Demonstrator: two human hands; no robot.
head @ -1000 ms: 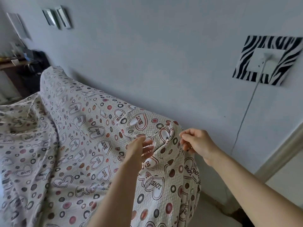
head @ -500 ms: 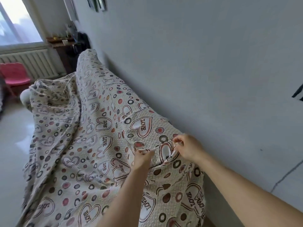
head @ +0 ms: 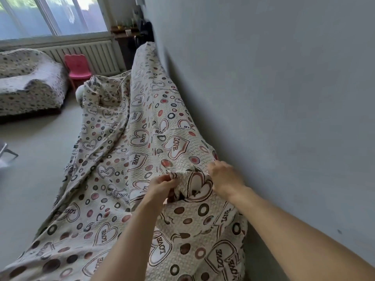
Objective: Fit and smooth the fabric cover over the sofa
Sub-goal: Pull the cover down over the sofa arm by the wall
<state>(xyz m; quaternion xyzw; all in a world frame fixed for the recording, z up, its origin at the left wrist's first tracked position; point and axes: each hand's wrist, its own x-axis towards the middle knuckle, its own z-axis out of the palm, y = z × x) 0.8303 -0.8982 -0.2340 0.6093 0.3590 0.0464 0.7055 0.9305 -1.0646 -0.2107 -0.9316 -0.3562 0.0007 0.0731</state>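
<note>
Forearms, two, bare, entering from 6 and 4 o'clock and converging on the centre of the frame. Left hand (head: 162, 184): fingers curled together, pinching a raised fold of the fabric cover (head: 125, 159) between thumb and fingertips, clamped on cloth. Right hand (head: 225, 179): at 3 o'clock of the left hand, just beside it, knuckles up, fingers bent down onto the same ridge of cover where it meets the wall (head: 284, 98); fingertips are hidden by the hand itself, so I cannot tell whether they grip the cloth or only press on it. Between the hands: a bunched hump of cloth bearing a large heart print. Fabric cover: cream quilted textile, hearts lettered LOVE, rings and dots in brown and red; draped along the whole sofa (head: 80, 94), running from 6 o'clock up to 12 o'clock against the wall, creased and slack on its 9 o'clock side, hanging to the floor (head: 30, 169). Farther, at 10 o'clock: pink chair (head: 78, 67), a second covered seat (head: 26, 82), radiator (head: 91, 55), window (head: 50, 15)
</note>
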